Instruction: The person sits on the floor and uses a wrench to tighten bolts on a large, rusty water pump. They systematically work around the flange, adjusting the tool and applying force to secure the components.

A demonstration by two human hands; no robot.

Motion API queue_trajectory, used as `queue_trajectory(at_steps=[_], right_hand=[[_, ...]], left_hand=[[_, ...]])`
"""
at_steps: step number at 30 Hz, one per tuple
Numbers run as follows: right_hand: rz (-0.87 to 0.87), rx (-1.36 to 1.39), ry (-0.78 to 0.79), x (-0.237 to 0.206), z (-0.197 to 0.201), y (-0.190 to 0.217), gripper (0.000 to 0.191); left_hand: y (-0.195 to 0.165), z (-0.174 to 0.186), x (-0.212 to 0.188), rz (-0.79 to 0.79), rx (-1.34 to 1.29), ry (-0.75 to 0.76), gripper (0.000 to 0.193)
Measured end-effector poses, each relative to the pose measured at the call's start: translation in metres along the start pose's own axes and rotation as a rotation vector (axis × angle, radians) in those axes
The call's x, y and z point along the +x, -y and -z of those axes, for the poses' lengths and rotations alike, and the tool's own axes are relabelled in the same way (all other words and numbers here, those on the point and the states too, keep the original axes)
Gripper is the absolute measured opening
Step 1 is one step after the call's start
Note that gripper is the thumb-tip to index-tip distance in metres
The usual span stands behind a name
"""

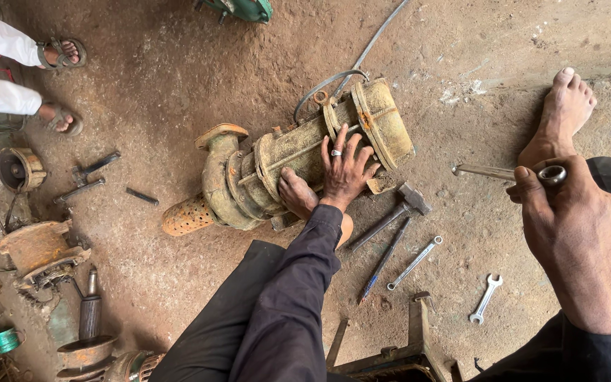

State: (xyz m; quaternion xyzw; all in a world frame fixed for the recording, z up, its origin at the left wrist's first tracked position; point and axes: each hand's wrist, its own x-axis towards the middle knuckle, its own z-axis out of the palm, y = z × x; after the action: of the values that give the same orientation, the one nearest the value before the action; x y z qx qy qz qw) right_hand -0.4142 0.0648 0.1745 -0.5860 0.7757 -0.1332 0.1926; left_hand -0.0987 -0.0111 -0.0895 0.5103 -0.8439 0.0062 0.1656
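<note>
A rusted, mud-caked pump (pixel 298 159) lies on its side on the dirt floor (pixel 178 78) in the middle of the scene, its perforated strainer end pointing lower left and its flanged end upper right. Nearest the camera, the person's right hand (pixel 574 230) is closed around a ring spanner (pixel 507 172), whose ring end shows above the knuckles and whose shaft runs off to the left. The left hand (pixel 346 170), fingers spread and palm flat, presses on the pump's casing near the flange, with a ring on one finger; a bare foot (pixel 297 194) is braced against the casing just beside it. Between the two hands, a hammer (pixel 394 212), a blue-handled screwdriver (pixel 385 259) and two spanners (pixel 415 262) lie loose on the ground. A grey cable (pixel 362 60) loops away from the pump's upper end. At the far left are rusty machine parts (pixel 37 244) and another person's sandalled feet (pixel 61 85).
</note>
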Motion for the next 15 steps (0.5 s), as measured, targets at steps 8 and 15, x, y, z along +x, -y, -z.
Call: queue_trajectory(at_steps=[8, 15], right_hand=[[-0.004, 0.015, -0.012, -0.0007, -0.0031, -0.0031, 0.033], [0.008, 0.048, -0.018, 0.0009, -0.0011, -0.0011, 0.035]], left_hand=[[0.0016, -0.0015, -0.0003, -0.001, 0.036, 0.015, 0.025], [0.0, -0.003, -0.0007, 0.009, 0.039, 0.006, 0.024]])
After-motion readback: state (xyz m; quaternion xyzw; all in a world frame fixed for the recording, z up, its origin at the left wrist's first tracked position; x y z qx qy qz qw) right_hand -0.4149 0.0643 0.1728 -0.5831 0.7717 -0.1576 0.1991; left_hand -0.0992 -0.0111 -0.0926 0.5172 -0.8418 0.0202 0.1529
